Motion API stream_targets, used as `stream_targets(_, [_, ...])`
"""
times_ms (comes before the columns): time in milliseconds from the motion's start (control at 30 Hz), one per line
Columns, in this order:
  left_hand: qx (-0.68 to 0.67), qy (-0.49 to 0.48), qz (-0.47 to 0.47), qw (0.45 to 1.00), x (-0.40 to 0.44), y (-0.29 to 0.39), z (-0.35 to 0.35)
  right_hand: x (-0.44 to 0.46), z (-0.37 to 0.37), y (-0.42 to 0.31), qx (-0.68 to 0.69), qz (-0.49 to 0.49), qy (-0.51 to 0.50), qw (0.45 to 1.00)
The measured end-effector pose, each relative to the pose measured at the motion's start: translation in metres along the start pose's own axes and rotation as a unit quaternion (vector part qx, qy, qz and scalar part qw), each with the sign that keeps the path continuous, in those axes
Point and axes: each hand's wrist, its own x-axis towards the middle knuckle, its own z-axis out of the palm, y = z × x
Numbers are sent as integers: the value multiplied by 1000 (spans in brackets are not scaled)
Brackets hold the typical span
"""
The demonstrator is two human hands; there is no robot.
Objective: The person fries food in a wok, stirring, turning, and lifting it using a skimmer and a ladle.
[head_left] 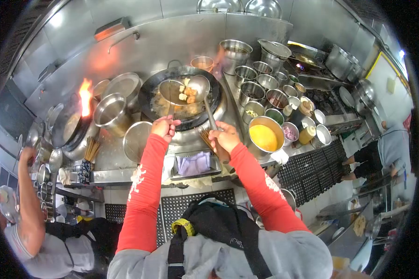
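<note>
Over a large black wok (pixel 146 100) with bubbling oil, my left hand (pixel 165 128) grips the thin handle of a wire strainer (pixel 170 92). The fingers of my right hand (pixel 224 137) are wrapped round the long handle of a metal ladle (pixel 199 87), whose wooden end points back towards me. Golden fried pieces (pixel 188 94) lie between the ladle and the strainer, at the ladle's near left rim. A folded purple cloth (pixel 193 163) rests at the counter's front edge, below and between my hands.
Right of the wok stand a pot of yellow liquid (pixel 264 136) and several metal containers of ingredients. At left, a co-worker (pixel 30 204) stands by another wok (pixel 69 128) with a tall flame (pixel 85 96). Another person (pixel 391 151) is at the far right.
</note>
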Motion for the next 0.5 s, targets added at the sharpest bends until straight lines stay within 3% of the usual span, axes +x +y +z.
stream_targets(200, [65,14,17,998,-2,0,2,0,-7,-6,184,49,-45,981])
stream_targets(433, [162,59,62,983,25,3,16,-13,5,-8,113,78,-41,990])
stream_targets(500, [436,76,222,869,44,0,-12,-16,1,-14,122,85,-55,987])
